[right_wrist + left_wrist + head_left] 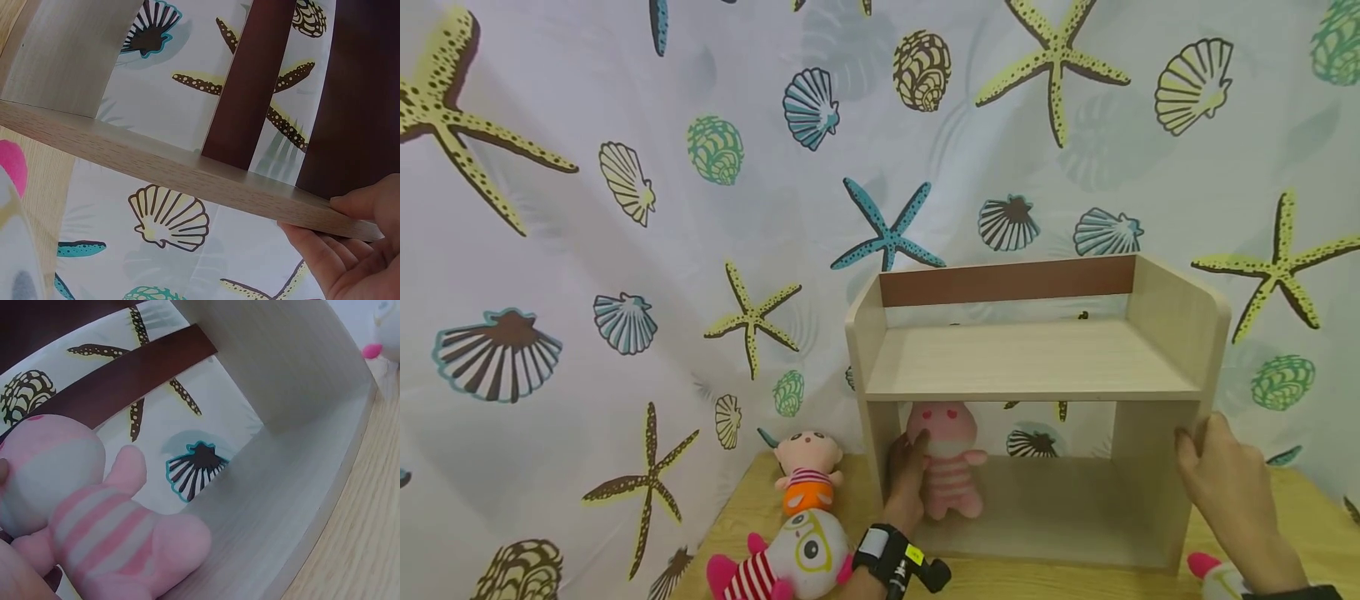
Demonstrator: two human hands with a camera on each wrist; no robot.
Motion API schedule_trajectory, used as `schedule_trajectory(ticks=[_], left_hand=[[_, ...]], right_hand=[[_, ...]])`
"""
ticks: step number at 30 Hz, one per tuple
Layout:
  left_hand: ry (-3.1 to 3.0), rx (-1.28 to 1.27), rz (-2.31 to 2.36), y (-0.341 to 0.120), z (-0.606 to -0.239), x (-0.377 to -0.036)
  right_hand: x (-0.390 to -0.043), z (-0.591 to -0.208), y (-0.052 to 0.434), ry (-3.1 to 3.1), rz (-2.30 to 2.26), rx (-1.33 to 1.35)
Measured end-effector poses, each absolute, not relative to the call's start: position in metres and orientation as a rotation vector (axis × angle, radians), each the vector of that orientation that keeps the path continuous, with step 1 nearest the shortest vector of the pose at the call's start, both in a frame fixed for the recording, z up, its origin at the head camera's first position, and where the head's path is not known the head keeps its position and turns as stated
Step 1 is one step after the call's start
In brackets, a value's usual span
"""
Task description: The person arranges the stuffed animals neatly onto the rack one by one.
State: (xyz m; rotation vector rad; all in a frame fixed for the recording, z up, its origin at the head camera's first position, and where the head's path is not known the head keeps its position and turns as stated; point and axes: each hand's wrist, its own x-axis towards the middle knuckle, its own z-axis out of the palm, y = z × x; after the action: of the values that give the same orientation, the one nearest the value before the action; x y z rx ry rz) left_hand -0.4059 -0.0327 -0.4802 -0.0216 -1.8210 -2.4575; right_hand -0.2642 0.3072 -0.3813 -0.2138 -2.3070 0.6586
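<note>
A pale wooden shelf unit (1030, 362) with a brown back rail stands on a wooden table. A pink striped plush toy (947, 467) stands upright in the left of its lower compartment. My left hand (908, 479) holds the toy from its left side, fingers against its head and body. In the left wrist view the plush toy (94, 519) rests on the shelf's bottom board (275, 506). My right hand (1221, 479) grips the front edge of the shelf's right side panel. In the right wrist view, the right hand's (350, 250) thumb and fingers pinch that panel's edge (156, 159).
A small doll with an orange body (808, 475) sits left of the shelf. A white plush with glasses and red stripes (790, 558) lies in front of it. Another white and pink toy (1213, 575) lies at the bottom right. A seashell-print curtain (625, 250) hangs behind.
</note>
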Motion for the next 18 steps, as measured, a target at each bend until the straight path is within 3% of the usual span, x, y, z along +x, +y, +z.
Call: schedule_trajectory(ticks=[18], left_hand=[[-1.826, -0.014, -2.404, -0.031, -0.494, -0.401]], right_hand=[[-0.265, -0.386, 0.309, -2.24, 0.651, -0.175]])
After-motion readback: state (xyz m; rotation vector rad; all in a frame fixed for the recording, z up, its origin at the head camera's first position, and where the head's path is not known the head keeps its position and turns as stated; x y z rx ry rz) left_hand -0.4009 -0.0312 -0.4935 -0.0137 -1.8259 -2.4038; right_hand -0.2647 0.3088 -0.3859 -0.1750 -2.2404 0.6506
